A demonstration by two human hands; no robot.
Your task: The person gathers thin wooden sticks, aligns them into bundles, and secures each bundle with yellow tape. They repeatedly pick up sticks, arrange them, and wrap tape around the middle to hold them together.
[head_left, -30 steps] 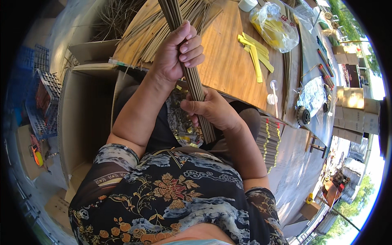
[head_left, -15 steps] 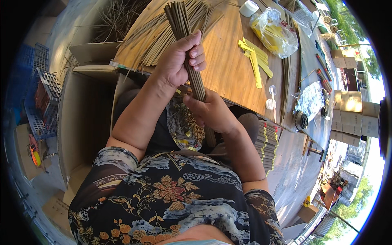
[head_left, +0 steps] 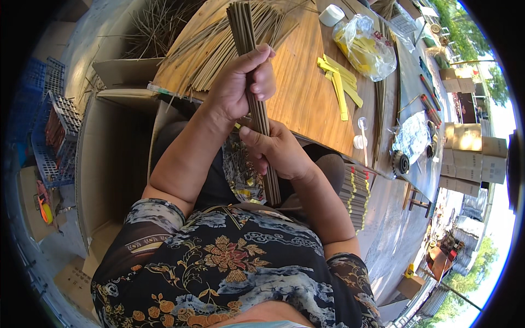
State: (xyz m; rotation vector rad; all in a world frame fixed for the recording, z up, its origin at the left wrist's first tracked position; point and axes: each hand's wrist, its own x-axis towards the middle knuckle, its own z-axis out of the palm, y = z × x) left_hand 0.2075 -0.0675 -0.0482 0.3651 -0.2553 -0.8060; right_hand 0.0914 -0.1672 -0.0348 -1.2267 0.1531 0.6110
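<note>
- Left hand: fingers curled around the upper part of a bundle of thin brown sticks.
- Right hand: thumb and fingers wrapped around it lower down.
- The bundle tilts by the wooden table.

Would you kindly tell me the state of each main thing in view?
Stick bundle: gripped in both hands
Left hand: closed around it
Right hand: closed around it, nearer the body
Loose sticks: spread out
Yellow strips: overlapping
Clear bag: yellow material inside
Cardboard box: open
</note>
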